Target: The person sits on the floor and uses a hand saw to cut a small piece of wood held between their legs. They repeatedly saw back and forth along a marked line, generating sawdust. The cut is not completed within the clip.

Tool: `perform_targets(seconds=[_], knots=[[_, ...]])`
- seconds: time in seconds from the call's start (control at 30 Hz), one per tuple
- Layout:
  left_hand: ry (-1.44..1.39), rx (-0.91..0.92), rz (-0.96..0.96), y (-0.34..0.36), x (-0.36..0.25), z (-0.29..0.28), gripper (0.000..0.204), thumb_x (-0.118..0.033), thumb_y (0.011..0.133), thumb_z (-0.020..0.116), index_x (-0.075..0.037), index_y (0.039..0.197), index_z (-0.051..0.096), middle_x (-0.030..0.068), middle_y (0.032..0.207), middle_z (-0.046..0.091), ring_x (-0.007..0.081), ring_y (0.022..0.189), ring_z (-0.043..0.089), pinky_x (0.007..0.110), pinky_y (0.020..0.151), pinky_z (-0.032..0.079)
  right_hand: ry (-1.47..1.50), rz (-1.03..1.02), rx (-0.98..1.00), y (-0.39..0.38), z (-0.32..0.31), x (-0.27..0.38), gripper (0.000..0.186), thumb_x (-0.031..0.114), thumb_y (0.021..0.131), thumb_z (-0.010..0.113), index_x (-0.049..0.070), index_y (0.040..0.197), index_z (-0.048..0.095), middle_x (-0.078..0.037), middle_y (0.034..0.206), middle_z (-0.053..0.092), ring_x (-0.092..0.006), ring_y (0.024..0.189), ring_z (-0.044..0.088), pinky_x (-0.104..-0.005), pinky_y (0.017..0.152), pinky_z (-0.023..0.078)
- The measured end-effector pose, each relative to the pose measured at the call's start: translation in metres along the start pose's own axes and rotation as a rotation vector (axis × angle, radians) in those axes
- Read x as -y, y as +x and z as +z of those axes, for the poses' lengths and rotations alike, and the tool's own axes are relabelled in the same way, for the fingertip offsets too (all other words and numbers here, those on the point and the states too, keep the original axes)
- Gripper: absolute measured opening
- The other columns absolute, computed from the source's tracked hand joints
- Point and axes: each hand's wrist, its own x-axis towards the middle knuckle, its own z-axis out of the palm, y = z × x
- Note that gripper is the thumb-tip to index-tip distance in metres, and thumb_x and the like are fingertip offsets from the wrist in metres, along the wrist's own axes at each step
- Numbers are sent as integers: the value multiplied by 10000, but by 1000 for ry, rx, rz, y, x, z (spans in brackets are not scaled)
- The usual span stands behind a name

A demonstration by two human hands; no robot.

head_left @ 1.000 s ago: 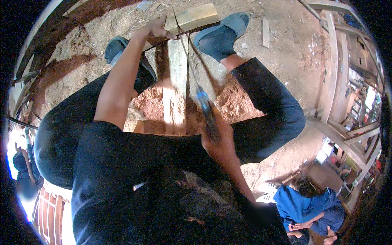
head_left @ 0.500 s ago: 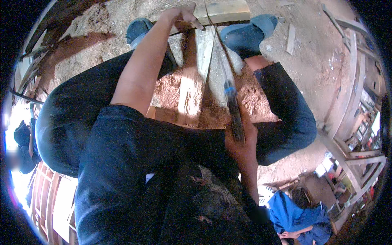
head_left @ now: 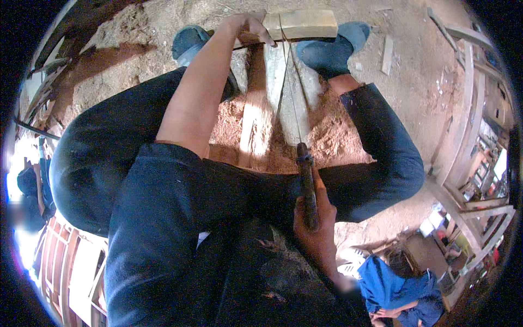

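Note:
My right hand [head_left: 317,220] is wrapped round the dark handle of a handsaw [head_left: 308,188], close to my lap. The saw's thin blade runs away from me, its far end lying across a pale wooden block [head_left: 302,24]. At the block's left end my left hand [head_left: 251,26] grips it, the thumb stretched toward the blade; some of its fingers are hidden. Beneath the blade, between my legs, lie a pale plank [head_left: 276,73] and a sunlit length of wood [head_left: 255,117]. Shoes on my feet [head_left: 189,42] are close to the block's near side.
Reddish sawdust [head_left: 335,133] covers the dirt between my legs. A small wood strip [head_left: 387,54] lies right of my right foot. Wooden framing [head_left: 468,120] stands along the right. Another person in blue [head_left: 389,283] sits at the lower right; someone else is at the far left edge.
My right hand has drawn the saw back toward my body, so its handle sits lower. The left hand and the block have shifted only slightly.

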Motion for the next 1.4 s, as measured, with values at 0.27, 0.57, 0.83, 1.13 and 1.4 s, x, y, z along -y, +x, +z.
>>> perform_targets(seconds=[0.27, 0.57, 0.83, 1.13, 1.4], knots=[[70, -59, -15, 11, 7, 6, 969, -493, 527, 861, -67, 1300, 462, 192, 1296, 557, 374, 1195, 519, 486, 982, 418, -102, -372, -186, 30, 19, -2, 573, -16, 818, 522, 7, 1381, 418, -225, 965, 649, -271, 836, 677, -357, 770, 523], [102, -90, 22, 12, 22, 8, 974, -502, 527, 859, -66, 1302, 461, 197, 1292, 558, 375, 1197, 518, 484, 986, 416, 43, -290, -190, 38, 42, -1, 568, 1, 812, 548, 31, 1362, 409, -225, 805, 633, -342, 700, 668, -392, 622, 518], [103, -77, 10, 29, 30, 5, 979, -509, 527, 857, -65, 1303, 461, 202, 1289, 559, 376, 1199, 517, 482, 989, 414, 196, -398, -146, 47, 62, 1, 744, 52, 841, 590, -10, 1465, 190, -217, 698, 615, -354, 617, 661, -418, 558, 524], [92, -77, -23, 34, 38, 2, 984, -518, 526, 855, -64, 1305, 460, 207, 1285, 560, 377, 1201, 515, 480, 993, 411, 236, -199, 118, 44, 60, 12, 872, 43, 789, 630, -83, 1452, 77, -238, 857, 601, -373, 735, 638, -432, 651, 508], [91, -85, -38, 32, 44, -1, 989, -526, 526, 853, -63, 1306, 459, 212, 1282, 561, 378, 1203, 514, 479, 997, 409, 475, 68, 355, 56, 55, 11, 847, 69, 803, 603, -89, 1443, 70, -201, 903, 595, -320, 800, 632, -377, 670, 498]])
